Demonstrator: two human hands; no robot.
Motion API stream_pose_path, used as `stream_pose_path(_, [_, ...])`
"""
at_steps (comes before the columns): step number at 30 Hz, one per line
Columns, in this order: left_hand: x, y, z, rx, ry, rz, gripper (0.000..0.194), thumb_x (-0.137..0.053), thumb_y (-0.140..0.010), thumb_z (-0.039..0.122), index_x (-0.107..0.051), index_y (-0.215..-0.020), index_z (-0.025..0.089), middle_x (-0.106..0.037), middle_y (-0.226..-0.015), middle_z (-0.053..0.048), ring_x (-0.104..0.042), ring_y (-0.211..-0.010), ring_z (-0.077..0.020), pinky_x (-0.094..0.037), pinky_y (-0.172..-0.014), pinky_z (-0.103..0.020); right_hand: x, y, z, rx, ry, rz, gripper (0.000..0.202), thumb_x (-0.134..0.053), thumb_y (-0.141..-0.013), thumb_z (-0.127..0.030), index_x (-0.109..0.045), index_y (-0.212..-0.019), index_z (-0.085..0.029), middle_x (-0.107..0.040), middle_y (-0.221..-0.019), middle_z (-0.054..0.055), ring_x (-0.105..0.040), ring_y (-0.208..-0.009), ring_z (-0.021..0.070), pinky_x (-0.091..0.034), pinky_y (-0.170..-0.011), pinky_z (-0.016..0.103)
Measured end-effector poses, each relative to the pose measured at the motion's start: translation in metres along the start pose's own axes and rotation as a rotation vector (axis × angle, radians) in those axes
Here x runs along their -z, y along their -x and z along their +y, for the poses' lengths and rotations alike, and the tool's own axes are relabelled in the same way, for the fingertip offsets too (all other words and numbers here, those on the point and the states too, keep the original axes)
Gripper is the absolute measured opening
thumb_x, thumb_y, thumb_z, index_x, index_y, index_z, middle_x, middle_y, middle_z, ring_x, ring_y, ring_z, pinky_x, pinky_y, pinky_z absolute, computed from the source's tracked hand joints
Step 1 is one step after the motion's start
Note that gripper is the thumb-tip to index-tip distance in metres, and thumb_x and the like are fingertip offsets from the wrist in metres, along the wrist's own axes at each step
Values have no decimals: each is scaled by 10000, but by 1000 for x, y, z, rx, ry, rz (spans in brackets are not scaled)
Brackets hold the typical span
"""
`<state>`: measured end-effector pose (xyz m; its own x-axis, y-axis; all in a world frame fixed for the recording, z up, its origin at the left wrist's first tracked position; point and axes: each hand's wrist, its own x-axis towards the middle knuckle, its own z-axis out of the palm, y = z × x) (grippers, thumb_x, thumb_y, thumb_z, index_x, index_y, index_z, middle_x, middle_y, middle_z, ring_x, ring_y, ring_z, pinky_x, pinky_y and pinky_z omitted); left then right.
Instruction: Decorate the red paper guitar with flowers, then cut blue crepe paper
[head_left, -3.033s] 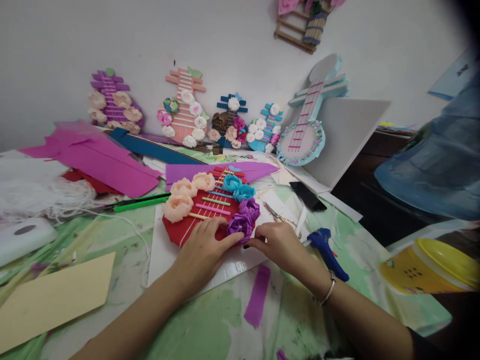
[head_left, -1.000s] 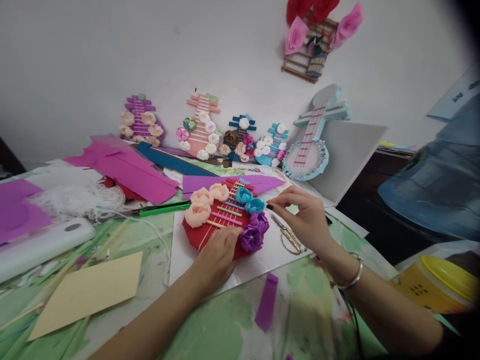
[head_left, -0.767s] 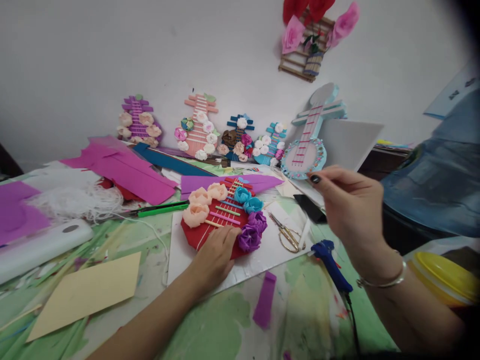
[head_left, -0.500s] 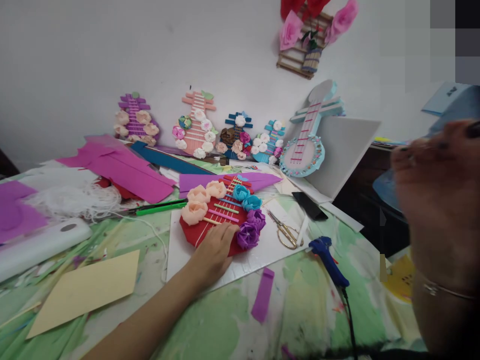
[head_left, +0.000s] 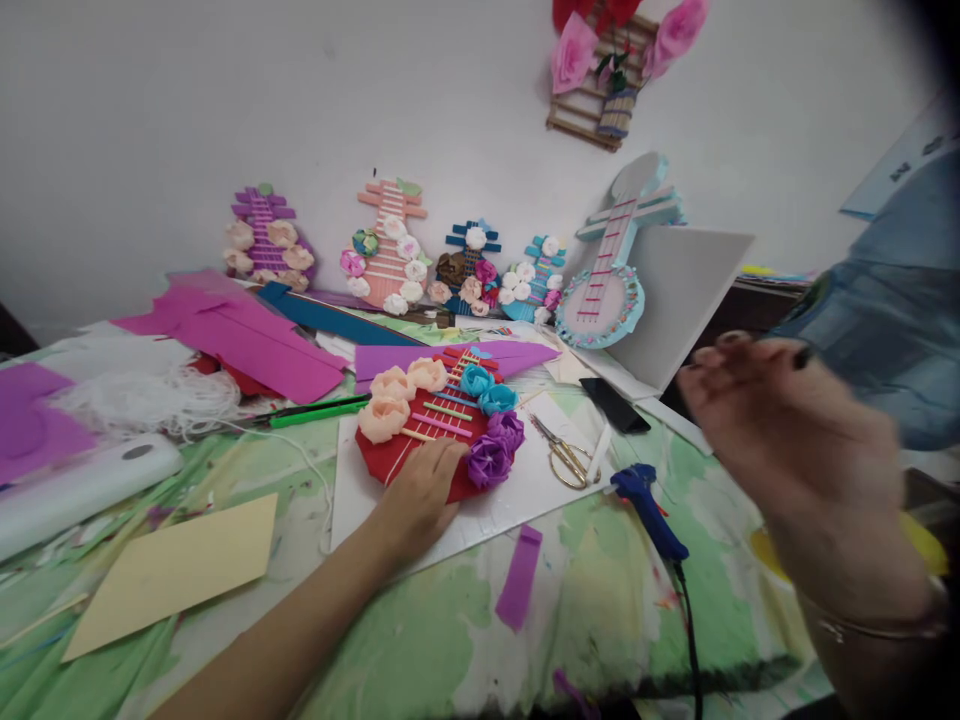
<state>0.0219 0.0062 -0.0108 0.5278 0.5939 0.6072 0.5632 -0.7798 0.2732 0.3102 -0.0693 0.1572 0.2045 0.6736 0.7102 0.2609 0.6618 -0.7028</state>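
Note:
My left hand (head_left: 426,497) is closed over the near edge of a red paper lute (head_left: 384,455), its fingers bent on the top face. The lute lies on a white board (head_left: 480,524). Peach paper flowers (head_left: 385,417) sit along its left side, with blue flowers (head_left: 498,399) and purple flowers (head_left: 490,461) on the right. Coloured sticks and pale strings cross its middle. My right hand (head_left: 795,430) is raised at the right, apart from the table. Motion blurs its fingers, and I cannot make out anything in them.
Gold-handled scissors (head_left: 568,463), a black phone-like slab (head_left: 615,405) and a blue glue gun (head_left: 649,508) with a cord lie right of the lute. White string (head_left: 157,400) and magenta sheets (head_left: 247,335) are at left. Several decorated lutes (head_left: 391,250) lean against the wall. A large blue bottle (head_left: 892,300) stands at right.
My right hand has come left and down from the right edge, uncovering the blue bottle. My left hand stays on the red lute. The view has shifted slightly.

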Motion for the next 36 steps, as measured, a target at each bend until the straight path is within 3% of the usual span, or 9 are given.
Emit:
stream_pose_path(4, [5,-2,-1,11,-40,0,439,-574,-760,103,-486,-1189,132,-571,-1145,-148,-515,-1103,-318,-411,-980,-529,-20,14,22,-509,-409,-46,59,-632,-801,-294,-603,-769,-252,-668,-879,33,-596,-614,138,-512,-624,341])
stream_pose_path(8, [24,-9,6,19,-75,-22,541,-771,-677,283,-547,-1151,151,-533,-1159,-147,-487,-1078,-343,-397,-939,-538,-35,39,35,-811,-355,-145,98,-650,-743,-268,-598,-786,-197,-493,-557,-63,-160,-361,26,-185,-387,210])
stream_pose_path(11, [48,-16,11,97,-66,-21,399,-771,-668,365,-598,-966,166,-548,-1063,-117,-511,-1015,-305,-429,-882,-458,-46,61,50,-950,-233,-293,171,-647,-669,-195,-605,-833,-170,-330,-470,-106,-175,-406,44,-104,-421,217])
stream_pose_path(14, [68,-15,7,436,-122,-175,224,-669,-720,349,-513,-672,195,-587,-756,-41,-567,-735,-227,-431,-647,-322,-55,79,65,-1091,-120,-439,263,-616,-674,-190,-604,-934,-153,-341,-496,-108,-217,-418,44,-105,-428,217])
stream_pose_path(17, [72,-5,-3,817,-31,-428,377,-595,-761,507,-466,-567,210,-559,-529,-13,-556,-520,-203,-343,-484,-270,-65,86,73,-1212,-151,-511,330,-628,-679,-198,-570,-1000,-152,-359,-507,-113,-209,-415,37,-94,-427,214])
stream_pose_path(19, [66,0,-7,1006,218,-480,441,-565,-774,584,-482,-570,202,-564,-481,-20,-560,-442,-191,-364,-437,-261,-71,85,75,-1272,-260,-512,391,-671,-672,-220,-538,-1033,-152,-379,-512,-114,-202,-415,33,-100,-427,206])
stream_pose_path(25, [48,-1,-9,1362,969,-111,361,-812,-638,415,-580,-685,142,-638,-505,-76,-605,-389,-209,-467,-353,-257,-86,81,81,-1313,-648,-583,290,-792,-605,-168,-552,-762,-129,-425,-526,-79,-230,-438,15,-150,-429,184])
stream_pose_path(31, [40,-7,-10,1317,1155,140,74,-674,-783,90,-627,-840,89,-728,-793,-139,-709,-634,-206,-614,-571,-282,-103,83,96,-1299,-664,-473,210,-778,-604,-174,-575,-635,-131,-598,-651,21,-332,-479,33,-270,-446,179])
stream_pose_path(36, [33,-8,-12,1241,1259,341,128,-564,-799,-38,-611,-785,80,-716,-800,-95,-691,-625,-149,-618,-569,-242,-109,81,98,-1251,-667,-492,134,-755,-633,-160,-664,-704,-92,-513,-557,-16,-316,-450,31,-227,-422,175])
